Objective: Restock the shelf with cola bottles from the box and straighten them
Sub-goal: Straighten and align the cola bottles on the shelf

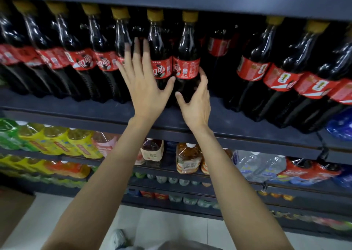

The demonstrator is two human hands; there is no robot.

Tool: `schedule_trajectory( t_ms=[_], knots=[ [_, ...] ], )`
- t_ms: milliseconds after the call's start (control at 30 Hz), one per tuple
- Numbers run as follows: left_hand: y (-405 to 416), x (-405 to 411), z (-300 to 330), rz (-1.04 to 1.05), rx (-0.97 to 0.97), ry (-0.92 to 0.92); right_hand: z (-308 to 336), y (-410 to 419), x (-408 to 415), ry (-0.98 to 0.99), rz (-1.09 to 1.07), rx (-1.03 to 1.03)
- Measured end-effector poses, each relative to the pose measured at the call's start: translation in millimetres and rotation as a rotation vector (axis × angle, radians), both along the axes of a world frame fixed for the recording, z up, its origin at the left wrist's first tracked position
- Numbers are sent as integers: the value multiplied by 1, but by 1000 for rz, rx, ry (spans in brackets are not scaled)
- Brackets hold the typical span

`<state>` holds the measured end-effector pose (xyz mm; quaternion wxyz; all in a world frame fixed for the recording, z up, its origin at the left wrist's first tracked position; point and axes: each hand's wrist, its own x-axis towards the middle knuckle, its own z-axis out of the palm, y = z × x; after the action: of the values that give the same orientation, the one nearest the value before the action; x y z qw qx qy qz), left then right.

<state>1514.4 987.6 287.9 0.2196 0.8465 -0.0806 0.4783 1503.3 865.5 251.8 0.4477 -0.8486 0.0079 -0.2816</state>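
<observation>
Left hand [142, 82]: fingers straight and spread, flat against the front-row cola bottles [160, 59], holding nothing. Right hand [196, 101]: thumb and fingers curled around the lower body of the end bottle [187, 59], just right of the left thumb. Judgement: brace the row with the left palm, turn the gripped bottle label-forward, seat it upright. Beyond the right hand, a dark gap, then larger bottles [285, 74]. Dark shelf [76, 112] under both wrists; box not clearly visible.
</observation>
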Motion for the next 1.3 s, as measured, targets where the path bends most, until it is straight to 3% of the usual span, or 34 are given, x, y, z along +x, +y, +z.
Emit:
schedule_trajectory(
  t_ms=[133, 367, 833, 933, 1133, 1300],
  knots=[
    [4, 7, -4, 0, 69, 42, -2, -6, 1, 21, 128, 120],
    [7, 19, -8, -56, 96, 38, -3, -3, 0, -1, 104, 148],
    [-4, 26, -55, 56, -72, 48, -6, -4, -4, -17, 164, 89],
    [-3, 22, -55, 23, -218, 50, -5, -5, -4, -6, 171, 78],
    [-24, 9, -56, 9, -489, 238, -6, -6, -4, 6, 183, 54],
    [-29, 12, -51, -6, -551, 290, -5, -4, -3, 13, 198, 47]
  ],
)
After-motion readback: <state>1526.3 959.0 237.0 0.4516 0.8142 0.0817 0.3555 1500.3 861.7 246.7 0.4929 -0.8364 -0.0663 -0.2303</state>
